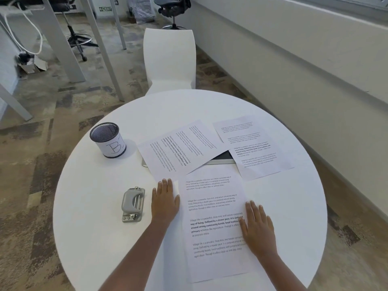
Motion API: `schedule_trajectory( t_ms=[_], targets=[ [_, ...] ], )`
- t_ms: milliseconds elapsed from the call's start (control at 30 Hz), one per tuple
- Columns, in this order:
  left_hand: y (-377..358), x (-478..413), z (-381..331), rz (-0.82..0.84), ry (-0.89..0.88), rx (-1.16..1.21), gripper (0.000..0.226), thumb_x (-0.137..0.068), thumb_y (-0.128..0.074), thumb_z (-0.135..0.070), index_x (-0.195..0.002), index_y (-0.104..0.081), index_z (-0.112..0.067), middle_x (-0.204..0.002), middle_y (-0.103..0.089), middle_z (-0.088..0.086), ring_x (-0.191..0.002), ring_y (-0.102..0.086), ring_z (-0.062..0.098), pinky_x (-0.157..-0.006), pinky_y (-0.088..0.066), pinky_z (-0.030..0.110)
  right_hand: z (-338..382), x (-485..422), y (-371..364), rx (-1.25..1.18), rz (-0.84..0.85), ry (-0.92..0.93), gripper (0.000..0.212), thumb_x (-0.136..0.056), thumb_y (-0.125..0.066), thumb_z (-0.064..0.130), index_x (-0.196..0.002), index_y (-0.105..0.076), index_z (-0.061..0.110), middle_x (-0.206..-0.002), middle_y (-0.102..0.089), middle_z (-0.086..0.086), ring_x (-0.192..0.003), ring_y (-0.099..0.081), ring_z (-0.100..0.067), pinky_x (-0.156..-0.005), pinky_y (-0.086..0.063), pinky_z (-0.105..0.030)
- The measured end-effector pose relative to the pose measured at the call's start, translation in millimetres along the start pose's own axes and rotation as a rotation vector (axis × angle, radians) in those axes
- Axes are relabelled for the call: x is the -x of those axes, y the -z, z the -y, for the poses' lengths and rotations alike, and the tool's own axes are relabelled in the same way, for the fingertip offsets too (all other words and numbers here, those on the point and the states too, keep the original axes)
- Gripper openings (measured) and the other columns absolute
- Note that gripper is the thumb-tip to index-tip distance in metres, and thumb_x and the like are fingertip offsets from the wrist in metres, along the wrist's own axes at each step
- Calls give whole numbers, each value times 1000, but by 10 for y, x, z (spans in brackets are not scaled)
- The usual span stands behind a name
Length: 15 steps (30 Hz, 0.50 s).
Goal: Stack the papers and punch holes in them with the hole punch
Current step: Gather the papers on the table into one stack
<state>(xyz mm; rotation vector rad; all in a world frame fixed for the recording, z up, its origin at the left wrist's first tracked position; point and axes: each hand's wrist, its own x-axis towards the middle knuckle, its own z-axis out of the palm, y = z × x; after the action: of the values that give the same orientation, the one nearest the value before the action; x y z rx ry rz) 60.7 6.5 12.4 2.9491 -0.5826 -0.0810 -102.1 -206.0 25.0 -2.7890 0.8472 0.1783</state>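
Printed sheet (212, 223) between flat open left hand (165, 203), right hand (259, 229), nothing gripped.

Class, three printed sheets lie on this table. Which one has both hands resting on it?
The nearest sheet, lying upright before the person: the left hand and right hand press its side edges. The two farther sheets lie untouched.

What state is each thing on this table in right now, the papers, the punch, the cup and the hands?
Nearest paper: flat, under both hands.
Angled paper: lying loose, not stacked.
Far paper: lying loose, not stacked.
Hole punch: untouched, no paper in it.
Mesh cup: upright, looks empty.
Left hand: open, flat at the nearest paper's left edge.
Right hand: open, flat on its right edge.
Flat device: mostly covered by papers.
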Motion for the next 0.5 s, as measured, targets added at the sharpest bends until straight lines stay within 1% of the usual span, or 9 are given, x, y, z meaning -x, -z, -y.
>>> schedule_trajectory(
  t_ms=[67, 133, 200, 267, 333, 400, 433, 467, 500],
  targets=[
    [53, 56, -110, -13, -7, 33, 67, -47, -88, -17, -105, -65, 7, -94, -70, 23, -82, -69, 36, -67, -57, 43, 10, -3, -5, 10, 1, 0, 76, -94, 0, 46, -115, -60, 5, -117, -65, -15, -103, -63, -37, -74, -53, -50],
    [88, 113, -206, -56, -37, 61, 64, -43, -88, -15, -100, -67, 4, -81, -69, 15, -68, -67, 29, -55, -56, 32, 11, -4, -19, 13, -7, -2, 75, -94, -1, 45, -116, -59, 4, -118, -63, -19, -104, -62, -39, -75, -53, -51],
    [89, 174, -298, -100, -88, 94, 58, -42, -86, -16, -96, -69, -1, -72, -66, 7, -57, -62, 21, -43, -50, 26, 11, -6, -30, 8, -9, -7, 75, -94, -1, 45, -117, -58, 3, -118, -63, -20, -104, -61, -40, -76, -52, -52],
    [102, 236, -389, -127, -155, 102, 45, -50, -80, -19, -93, -69, -7, -69, -64, 1, -54, -59, 15, -40, -46, 22, 15, -6, -26, 3, -4, -10, 75, -94, -1, 45, -116, -59, 3, -118, -63, -20, -104, -61, -40, -76, -52, -52],
    [118, 275, -448, -108, -202, 115, 26, -65, -62, -24, -87, -70, -14, -66, -64, -5, -52, -58, 10, -40, -44, 18, 17, -8, -24, -1, -6, -8, 75, -94, -1, 45, -116, -58, 3, -118, -63, -20, -104, -61, -40, -76, -52, -53],
    [148, 285, -467, -60, -209, 110, 31, -72, -44, -27, -85, -70, -18, -67, -64, -7, -55, -58, 9, -42, -45, 18, 13, -13, -15, -10, -2, -5, 72, -94, -1, 45, -117, -55, 4, -117, -63, -21, -103, -61, -41, -75, -52, -53],
    [153, 283, -459, -59, -203, 87, 33, -71, -44, -29, -87, -70, -17, -71, -65, -5, -59, -60, 11, -45, -48, 19, 7, -13, -8, -13, 4, -3, 71, -94, -1, 46, -117, -54, 4, -117, -63, -21, -103, -61, -41, -74, -52, -53],
    [139, 279, -443, -52, -190, 49, 33, -69, -51, -30, -92, -70, -16, -78, -67, -1, -65, -64, 15, -51, -52, 22, -2, -13, 0, -13, 11, 1, 71, -93, -1, 47, -117, -53, 4, -116, -63, -21, -103, -62, -41, -74, -52, -53],
    [132, 280, -430, -26, -153, 10, 40, -65, -62, -33, -98, -70, -12, -87, -70, 5, -74, -68, 21, -59, -56, 27, -12, -11, 13, -14, 20, 5, 73, -92, -2, 49, -117, -53, 5, -116, -63, -21, -103, -62, -41, -74, -53, -52]
  ],
)
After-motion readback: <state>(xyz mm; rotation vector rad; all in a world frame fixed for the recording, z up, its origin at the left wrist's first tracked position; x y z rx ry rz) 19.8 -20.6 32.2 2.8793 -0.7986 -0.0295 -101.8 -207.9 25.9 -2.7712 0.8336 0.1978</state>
